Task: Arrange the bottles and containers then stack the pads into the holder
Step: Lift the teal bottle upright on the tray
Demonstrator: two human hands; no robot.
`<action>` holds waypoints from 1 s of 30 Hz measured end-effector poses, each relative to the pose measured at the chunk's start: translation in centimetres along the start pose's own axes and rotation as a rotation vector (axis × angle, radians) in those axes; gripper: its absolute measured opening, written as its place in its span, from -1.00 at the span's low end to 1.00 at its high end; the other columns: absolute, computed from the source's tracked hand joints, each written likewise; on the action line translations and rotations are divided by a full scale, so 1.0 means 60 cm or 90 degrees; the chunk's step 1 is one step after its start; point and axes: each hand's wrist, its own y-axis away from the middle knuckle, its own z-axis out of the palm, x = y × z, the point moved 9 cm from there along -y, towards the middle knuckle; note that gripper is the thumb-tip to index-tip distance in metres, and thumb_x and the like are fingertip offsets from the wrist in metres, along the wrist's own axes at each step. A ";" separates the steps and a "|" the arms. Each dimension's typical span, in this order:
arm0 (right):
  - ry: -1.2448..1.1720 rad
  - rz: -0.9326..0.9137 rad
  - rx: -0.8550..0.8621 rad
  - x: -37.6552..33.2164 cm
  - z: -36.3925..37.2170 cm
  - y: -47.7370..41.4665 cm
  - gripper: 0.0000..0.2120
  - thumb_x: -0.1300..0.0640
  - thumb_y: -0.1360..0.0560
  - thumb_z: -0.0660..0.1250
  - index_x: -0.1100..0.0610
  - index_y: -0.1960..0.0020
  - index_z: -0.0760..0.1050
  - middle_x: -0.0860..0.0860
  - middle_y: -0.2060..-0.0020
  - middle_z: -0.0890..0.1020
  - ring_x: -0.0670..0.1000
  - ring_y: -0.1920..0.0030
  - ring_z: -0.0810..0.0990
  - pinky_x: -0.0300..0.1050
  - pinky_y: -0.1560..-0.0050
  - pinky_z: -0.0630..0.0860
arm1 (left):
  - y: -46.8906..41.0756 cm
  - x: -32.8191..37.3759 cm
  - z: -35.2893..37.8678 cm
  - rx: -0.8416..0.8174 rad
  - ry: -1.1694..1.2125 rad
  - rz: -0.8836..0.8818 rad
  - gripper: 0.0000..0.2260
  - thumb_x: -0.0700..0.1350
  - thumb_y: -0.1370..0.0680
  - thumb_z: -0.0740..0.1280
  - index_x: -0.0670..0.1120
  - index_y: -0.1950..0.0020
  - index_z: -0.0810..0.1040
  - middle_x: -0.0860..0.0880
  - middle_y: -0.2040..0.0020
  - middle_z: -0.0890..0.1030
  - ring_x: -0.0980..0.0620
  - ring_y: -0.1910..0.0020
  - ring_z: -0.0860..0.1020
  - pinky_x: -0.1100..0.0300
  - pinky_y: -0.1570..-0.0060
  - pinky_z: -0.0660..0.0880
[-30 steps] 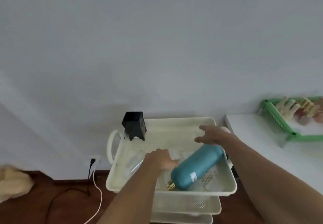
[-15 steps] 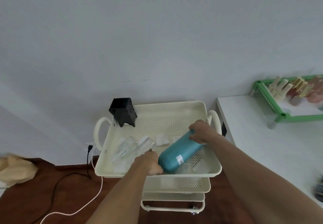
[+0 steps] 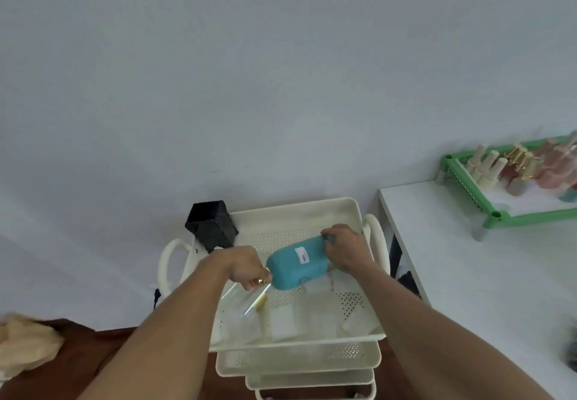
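Over the cart tray (image 3: 352, 209), left hand (image 3: 246, 267) clamps the teal bottle (image 3: 298, 262) neck; right hand (image 3: 346, 251) grips its base.

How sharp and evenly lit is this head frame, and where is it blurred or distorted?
Head view: soft, even light without glare; the teal bottle and both hands, left hand and right hand, are fairly sharp; the clear items on the cart tray wash out; right-edge objects smear; wide-angle bending shows along the white table.

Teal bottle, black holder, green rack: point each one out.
teal bottle (image 3: 299, 263), head view, middle of its body
black holder (image 3: 211, 227), head view, front wall
green rack (image 3: 530, 214), head view, front rail
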 end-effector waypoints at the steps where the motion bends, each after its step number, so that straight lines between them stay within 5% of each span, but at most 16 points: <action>1: -0.019 0.004 -0.008 0.002 0.003 -0.001 -0.60 0.23 -0.47 0.20 0.12 -0.30 0.45 0.08 -0.31 0.45 0.09 -0.29 0.40 -0.05 -0.34 0.27 | -0.001 0.005 -0.020 0.009 0.000 0.003 -0.69 -0.03 -0.53 0.33 -0.27 -0.05 0.62 -0.15 0.03 0.67 0.03 0.16 0.62 0.15 -0.08 0.54; 6: -0.046 -0.001 -0.078 0.013 0.034 -0.017 -0.28 0.18 -0.36 0.35 0.06 -0.47 0.17 0.05 -0.44 0.22 0.07 -0.43 0.21 -0.03 -0.45 0.17 | -0.004 0.035 -0.114 0.069 -0.028 0.027 -0.68 0.03 -0.52 0.30 -0.22 0.01 0.63 -0.05 0.18 0.66 0.06 0.27 0.59 0.14 -0.01 0.51; 11: -0.056 0.008 -0.066 0.014 0.043 -0.046 -0.10 0.15 -0.28 0.45 0.06 -0.49 0.05 0.03 -0.44 0.22 0.07 -0.42 0.21 -0.01 -0.42 0.23 | 0.000 0.099 -0.177 0.170 -0.055 0.134 -0.83 0.07 -0.53 0.28 0.00 0.16 0.53 0.01 0.28 0.63 0.07 0.30 0.56 0.16 0.19 0.47; 18: -0.158 0.041 -0.018 0.019 0.027 -0.098 -0.19 0.11 -0.25 0.53 0.01 -0.40 0.22 0.03 -0.25 0.44 0.06 -0.22 0.43 0.02 -0.12 0.53 | -0.012 0.189 -0.260 0.367 -0.165 0.214 -0.80 0.18 -0.48 0.26 0.07 0.12 0.40 0.03 0.17 0.50 0.00 0.18 0.49 0.12 0.27 0.32; 24: -0.241 0.053 0.037 0.030 0.022 -0.098 -0.32 0.12 -0.28 0.53 -0.03 -0.31 0.31 -0.09 -0.04 0.52 -0.12 0.00 0.47 -0.47 0.30 0.33 | -0.023 0.255 -0.260 0.419 -0.182 0.317 -0.78 0.20 -0.45 0.28 0.08 0.12 0.40 -0.02 0.15 0.53 -0.06 0.18 0.50 0.10 0.25 0.32; 30: -0.328 0.084 0.069 0.050 0.044 -0.090 -0.32 0.13 -0.25 0.56 -0.02 -0.28 0.33 -0.04 -0.08 0.55 -0.05 -0.11 0.50 -0.23 0.04 0.50 | -0.026 0.283 -0.244 0.439 -0.170 0.405 -0.79 0.21 -0.43 0.30 0.10 0.17 0.42 0.11 0.33 0.45 -0.01 0.24 0.47 0.12 0.28 0.30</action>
